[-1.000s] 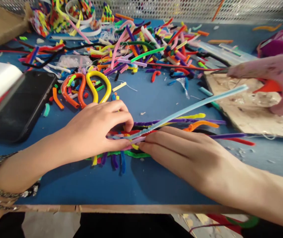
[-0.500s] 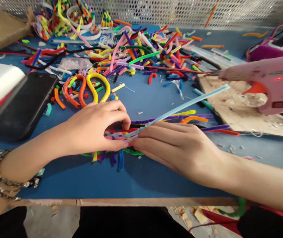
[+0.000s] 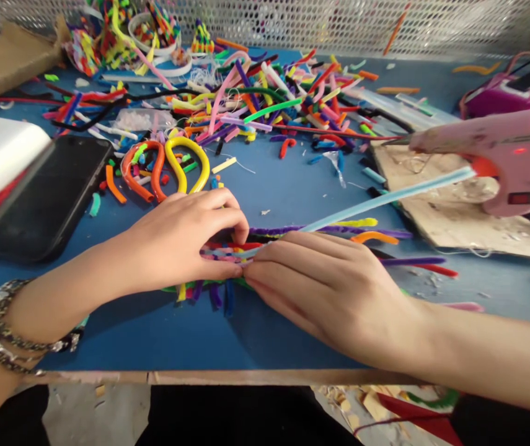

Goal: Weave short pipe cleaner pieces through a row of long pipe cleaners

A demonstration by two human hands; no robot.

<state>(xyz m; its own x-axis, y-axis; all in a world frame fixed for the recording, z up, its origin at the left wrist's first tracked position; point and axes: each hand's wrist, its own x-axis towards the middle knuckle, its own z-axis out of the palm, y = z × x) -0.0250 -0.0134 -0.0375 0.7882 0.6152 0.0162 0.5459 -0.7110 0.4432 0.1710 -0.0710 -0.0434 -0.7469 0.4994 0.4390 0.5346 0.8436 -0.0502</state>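
Note:
Between my hands lies a woven strip of pipe cleaners (image 3: 222,253) in pink, red, blue and other colours, its short ends poking out toward me. My left hand (image 3: 183,238) is curled over the left part of this weave, thumb at its near edge and fingers at the far edge. My right hand (image 3: 330,282) has its fingertips pressed together on a light blue pipe cleaner (image 3: 395,196) where it enters the weave. The long free end slants up to the right, toward the glue gun. Purple, red and orange pipe cleaners (image 3: 376,236) stick out beyond my right hand.
A pink glue gun (image 3: 492,145) rests over stained cardboard (image 3: 441,204) at right. Orange and yellow scissor handles (image 3: 206,164) and a black phone (image 3: 46,198) are at left. A heap of cut pipe cleaners (image 3: 269,93) spreads at the back, before a perforated metal panel (image 3: 330,25).
The light blue pipe cleaner's free end has swung right and slightly lower, reaching the glue gun's trigger area in view. My right hand has shifted slightly; my left keeps its hold.

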